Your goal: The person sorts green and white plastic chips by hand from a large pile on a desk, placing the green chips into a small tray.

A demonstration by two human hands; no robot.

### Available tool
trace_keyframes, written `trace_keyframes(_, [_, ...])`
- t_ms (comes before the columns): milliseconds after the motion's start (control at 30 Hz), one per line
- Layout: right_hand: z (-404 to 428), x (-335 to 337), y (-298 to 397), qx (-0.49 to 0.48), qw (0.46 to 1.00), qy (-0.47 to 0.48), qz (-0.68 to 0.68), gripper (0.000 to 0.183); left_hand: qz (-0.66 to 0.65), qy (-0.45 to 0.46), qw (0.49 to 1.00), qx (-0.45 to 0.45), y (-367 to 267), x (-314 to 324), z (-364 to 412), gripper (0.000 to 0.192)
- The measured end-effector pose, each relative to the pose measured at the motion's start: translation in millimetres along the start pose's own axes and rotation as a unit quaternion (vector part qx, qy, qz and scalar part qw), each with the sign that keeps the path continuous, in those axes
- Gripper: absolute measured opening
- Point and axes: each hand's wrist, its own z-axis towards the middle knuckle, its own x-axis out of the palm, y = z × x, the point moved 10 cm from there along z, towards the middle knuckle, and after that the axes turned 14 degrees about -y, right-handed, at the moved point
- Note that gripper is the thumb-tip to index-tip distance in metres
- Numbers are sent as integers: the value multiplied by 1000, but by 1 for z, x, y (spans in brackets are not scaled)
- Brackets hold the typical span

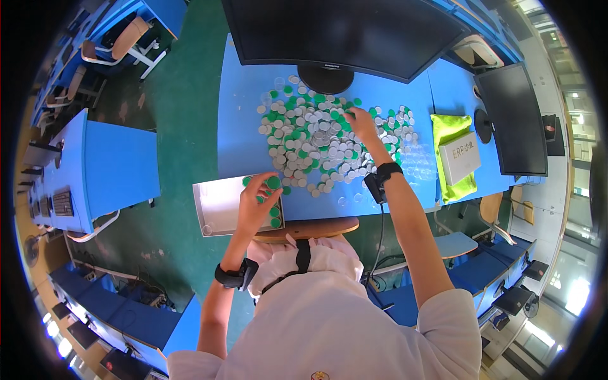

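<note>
My left hand (255, 202) is over the right end of an open white box (218, 204). Its thumb and fingers grip a small round clear container with a green disc (273, 183) in it. Several similar green rounds (275, 217) stand along the box's right side, partly covered by the hand. My right hand (362, 124) reaches into the far right part of a wide pile of white and green discs (304, 137). Its fingertips meet at a green disc there; whether they hold it is too small to tell.
A black monitor (342, 33) stands behind the pile on the blue table (242, 142). Clear round containers (420, 161) lie at the pile's right. Farther right are a white box with writing (460, 159) on a yellow-green bag (446, 124) and another monitor (513, 118). A cable (381, 237) hangs from my right wrist strap.
</note>
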Motion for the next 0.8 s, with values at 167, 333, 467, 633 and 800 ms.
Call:
trace_keyframes(167, [-11,9,20,27,998,39,-29,38,-6,-6,1000,-1,2,-2,-3,36])
trace_keyframes(333, [-12,11,13,24,996,77,-39,43,-4,-3,1000,7,-2,-2,-1,35])
trace_keyframes(467, [-24,10,31,-58,989,124,-56,44,-4,-7,1000,-17,3,-3,-2,35])
trace_keyframes(633, [-24,8,42,-102,986,134,-15,38,-2,6,1000,4,3,2,-2,35])
trace_keyframes(800, [-21,10,40,-108,982,156,-16,33,1,-3,1000,9,-1,0,0,35])
